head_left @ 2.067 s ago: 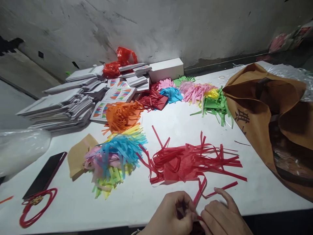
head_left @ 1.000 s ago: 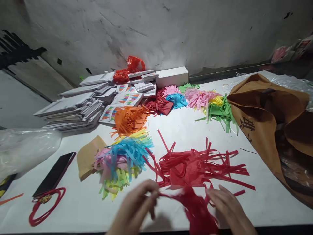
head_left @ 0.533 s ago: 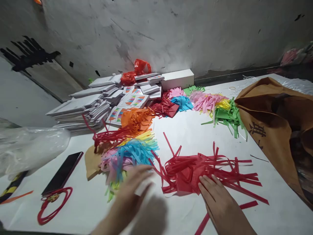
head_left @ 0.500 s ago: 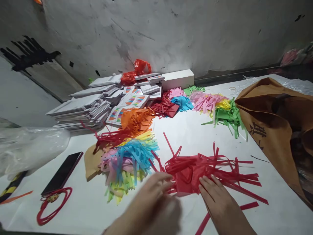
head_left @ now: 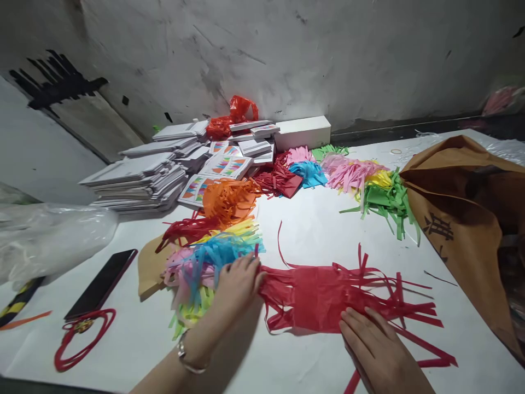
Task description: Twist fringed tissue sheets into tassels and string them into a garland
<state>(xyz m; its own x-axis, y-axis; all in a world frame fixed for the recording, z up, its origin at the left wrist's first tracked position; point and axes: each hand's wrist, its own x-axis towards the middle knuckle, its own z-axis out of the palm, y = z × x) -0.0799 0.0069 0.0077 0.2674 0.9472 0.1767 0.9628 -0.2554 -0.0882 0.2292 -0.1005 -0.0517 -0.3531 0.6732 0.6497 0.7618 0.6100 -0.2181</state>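
Red fringed tissue paper (head_left: 315, 298) lies flat on the white surface, its solid middle showing and strips spreading to both sides. The left-hand strips are gathered in my left hand (head_left: 240, 279), whose fingers are closed round their ends. My right hand (head_left: 369, 342) rests flat on the lower right part of the red paper, fingers stretched out. Just behind my left hand lies a pile of blue fringed paper (head_left: 223, 249), with pink, yellow and green strips around it.
Orange fringe (head_left: 232, 200) and stacked white cards (head_left: 135, 180) stand at the back left. A phone (head_left: 102, 282) and red cord (head_left: 84, 345) lie at the left. A brown bag (head_left: 463, 202) stands at the right, near green fringe (head_left: 388, 197).
My left hand has moved left and taken hold of the strips. The red paper's crumpled left part is now spread out flat. My right hand stays on the paper.
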